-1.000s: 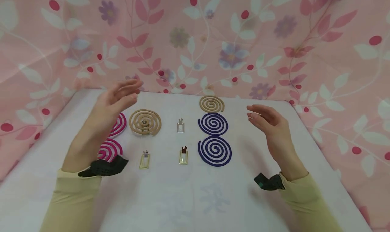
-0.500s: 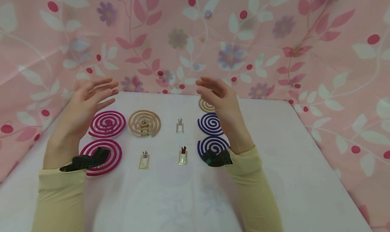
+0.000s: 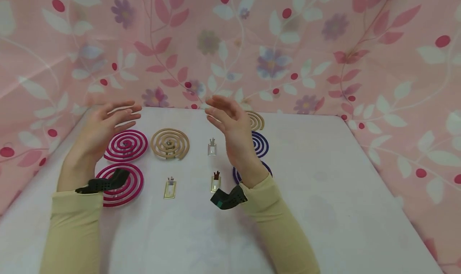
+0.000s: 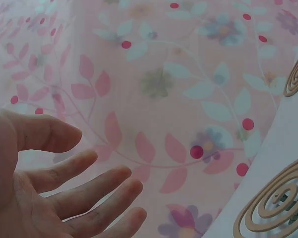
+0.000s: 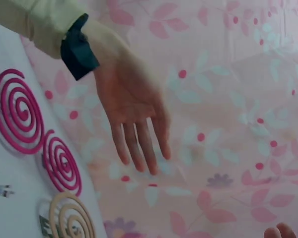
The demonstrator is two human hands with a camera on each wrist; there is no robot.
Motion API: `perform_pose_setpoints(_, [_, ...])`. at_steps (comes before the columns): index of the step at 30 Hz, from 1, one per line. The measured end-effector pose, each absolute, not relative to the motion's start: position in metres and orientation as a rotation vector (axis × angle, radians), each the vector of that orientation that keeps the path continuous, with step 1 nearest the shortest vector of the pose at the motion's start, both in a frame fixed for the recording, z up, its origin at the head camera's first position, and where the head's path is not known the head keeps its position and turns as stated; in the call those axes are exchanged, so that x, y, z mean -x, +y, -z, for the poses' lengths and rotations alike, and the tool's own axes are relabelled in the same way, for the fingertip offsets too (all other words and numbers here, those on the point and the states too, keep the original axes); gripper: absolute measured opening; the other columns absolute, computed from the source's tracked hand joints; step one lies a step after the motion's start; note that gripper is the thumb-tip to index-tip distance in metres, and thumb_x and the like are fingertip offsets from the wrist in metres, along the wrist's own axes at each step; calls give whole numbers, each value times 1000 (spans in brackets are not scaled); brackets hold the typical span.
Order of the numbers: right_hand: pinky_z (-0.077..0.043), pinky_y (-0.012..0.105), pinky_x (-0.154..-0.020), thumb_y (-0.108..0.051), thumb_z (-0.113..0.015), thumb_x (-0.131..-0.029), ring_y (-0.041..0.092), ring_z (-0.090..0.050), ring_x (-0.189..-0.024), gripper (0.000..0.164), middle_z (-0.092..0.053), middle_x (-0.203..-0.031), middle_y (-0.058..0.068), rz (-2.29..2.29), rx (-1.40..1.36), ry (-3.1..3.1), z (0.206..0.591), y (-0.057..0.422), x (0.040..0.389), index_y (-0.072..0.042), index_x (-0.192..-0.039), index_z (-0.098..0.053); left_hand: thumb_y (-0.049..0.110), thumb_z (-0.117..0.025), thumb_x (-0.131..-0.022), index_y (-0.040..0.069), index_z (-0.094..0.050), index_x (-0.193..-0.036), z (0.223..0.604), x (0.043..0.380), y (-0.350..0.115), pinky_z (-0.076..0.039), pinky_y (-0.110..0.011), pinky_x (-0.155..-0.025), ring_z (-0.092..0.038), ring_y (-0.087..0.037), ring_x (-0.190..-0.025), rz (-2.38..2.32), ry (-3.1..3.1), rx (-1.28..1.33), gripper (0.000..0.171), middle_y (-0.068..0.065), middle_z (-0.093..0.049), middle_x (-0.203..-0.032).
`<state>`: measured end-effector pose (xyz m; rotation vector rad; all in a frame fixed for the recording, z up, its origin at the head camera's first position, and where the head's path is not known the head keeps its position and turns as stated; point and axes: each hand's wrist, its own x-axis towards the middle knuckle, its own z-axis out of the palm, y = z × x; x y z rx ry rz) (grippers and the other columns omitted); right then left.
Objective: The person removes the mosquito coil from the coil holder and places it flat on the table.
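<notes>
Palm inward, my left hand (image 3: 102, 126) hovers over the left side of the table, above a pink mosquito coil (image 3: 127, 145), fingers loosely extended and holding nothing. A second pink coil (image 3: 135, 182) lies nearer me, partly covered by the wrist. Beside them a tan mosquito coil (image 3: 170, 144) sits raised on a small metal stand. My right hand (image 3: 234, 132), also holding nothing, hangs right of a silver stand (image 3: 212, 148) and partly hides two blue coils (image 3: 261, 144) and another tan coil (image 3: 256, 121). Its fingertips (image 5: 286, 232) barely show in the right wrist view.
Two gold-framed metal stands (image 3: 170, 188) (image 3: 215, 183) lie on the white tabletop (image 3: 324, 194) in the near middle. A pink floral cloth (image 3: 309, 46) hangs behind the table and along its sides.
My right hand has swept left from the right side of the table to the middle, now covering part of the blue coils. My left hand has shifted left, uncovering the far pink coil.
</notes>
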<state>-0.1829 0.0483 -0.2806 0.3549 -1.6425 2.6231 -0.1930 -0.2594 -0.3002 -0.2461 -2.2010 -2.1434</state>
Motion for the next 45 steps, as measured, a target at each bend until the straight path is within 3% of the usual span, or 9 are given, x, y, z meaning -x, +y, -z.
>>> perform_pose_setpoints(5, [-51,40,-105,-1,-60,-97,41,-59,-120,33,-63,-130,20,-2672,-273,-1713,297,26,184,1,-130,-58,23,-58,-102,9,-52,-135,313,200,-269,-54,-15,-86,-69,-4,-104,2138,-2289,212,36,10,-72,-115])
perform_pose_setpoints(12, [-45,43,-110,0,-60,-95,28,-61,-119,33,-65,-129,16,-2755,-35,-1772,325,6,189,-1,-128,-61,27,-52,-105,10,-51,-136,332,207,-277,-54,-16,-89,-67,0,-106,1981,-2532,185,36,20,-69,-114])
perform_pose_setpoints(20, [-36,47,-117,3,-58,-90,21,-55,-125,41,-62,-129,12,-2787,192,-1831,346,-13,188,0,-131,-59,20,-51,-105,12,-54,-130,342,211,-279,-54,-15,-89,-66,1,-107,2019,-2570,341,26,15,-68,-117])
perform_pose_setpoints(27, [-34,45,-118,4,-55,-87,21,-52,-127,45,-56,-137,15,-2804,299,-1910,361,-24,186,1,-132,-58,18,-49,-106,3,-52,-131,348,214,-279,-54,-17,-91,-65,4,-104,1930,-2670,409,29,17,-66,-116])
perform_pose_setpoints(30, [-31,46,-118,4,-56,-85,22,-48,-130,49,-53,-139,15,-2803,344,-1916,366,-27,186,1,-133,-56,22,-49,-106,-4,-47,-135,349,215,-278,-54,-18,-92,-66,2,-104,1888,-2716,387,39,10,-64,-119])
perform_pose_setpoints(37, [-31,47,-118,5,-57,-82,26,-44,-135,54,-51,-142,15,-2832,393,-1888,376,-28,189,2,-136,-54,24,-47,-107,-12,-36,-143,351,218,-270,-52,-17,-93,-66,2,-104,1875,-2801,326,52,-31,-47,-143])
perform_pose_setpoints(45, [-36,45,-115,2,-58,-82,27,-45,-126,56,-51,-142,12,-2914,410,-1821,386,-28,193,2,-137,-52,25,-44,-107,-11,-36,-144,353,218,-267,-53,-17,-92,-65,5,-101,1845,-2848,278,52,-36,-41,-146])
